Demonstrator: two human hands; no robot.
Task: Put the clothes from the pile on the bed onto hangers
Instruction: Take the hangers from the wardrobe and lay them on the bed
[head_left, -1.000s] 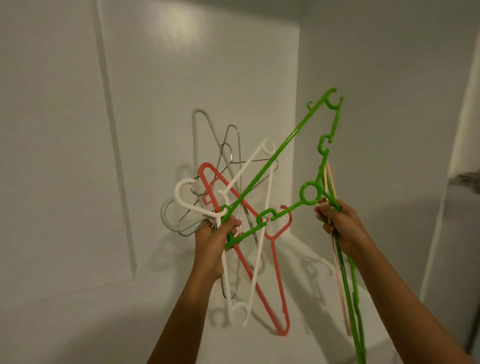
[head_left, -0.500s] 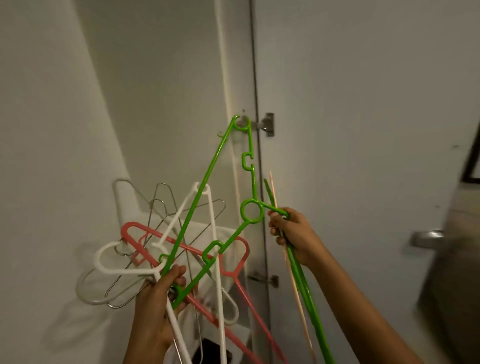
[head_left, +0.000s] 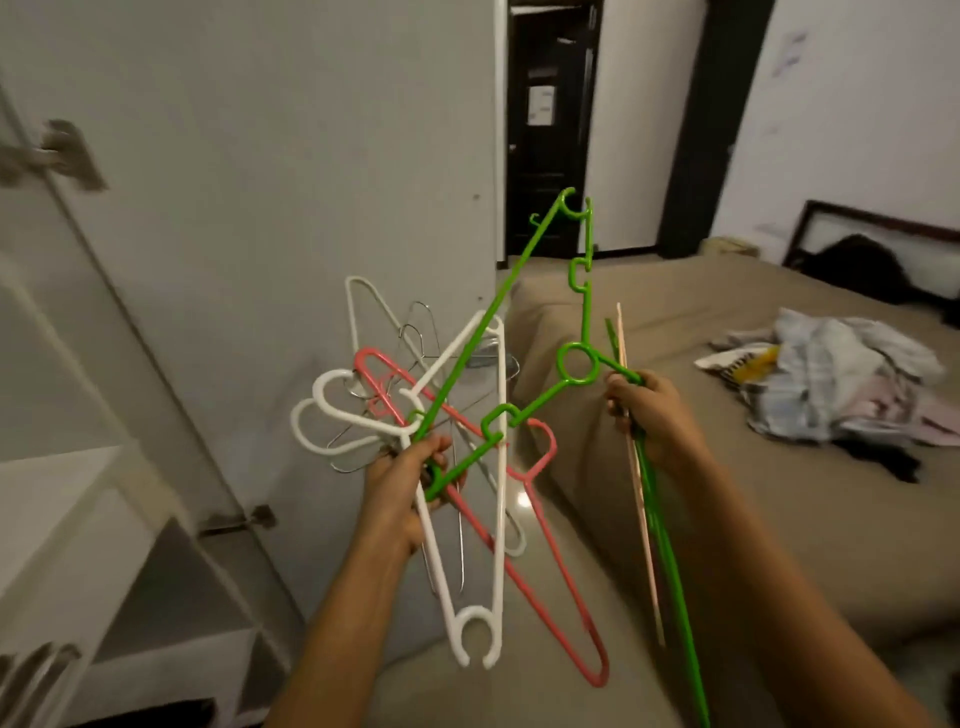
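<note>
Clothes (head_left: 831, 374) lie in a loose heap on the bed (head_left: 649, 322), toward its headboard end, well apart from both hands and ahead and to the right of them. The right hand (head_left: 652, 415) is the nearer to the heap.

The left hand (head_left: 410, 483) has its fingers curled tight round a tangled bundle of hangers (head_left: 501, 467), white, pink and wire, fanned out above and below the fist. A green hanger (head_left: 498, 301) spans the gap between the hands. One end is caught in the left fist, and its ring sits just beside the right hand's knuckles. Its long bar points up and away.

The right hand's fingers wrap a second green hanger (head_left: 668, 571) and a peach hanger (head_left: 644, 545). Both are seen edge-on, their long axes running steeply from below the wrist to above the fist.

As I judge it, no garment is hung yet. The next move calls for carrying the hangers to the heap, and the snagged green one may need freeing.

A wardrobe (head_left: 67, 483) stands open at the left; what its shelves hold I cannot tell.
</note>
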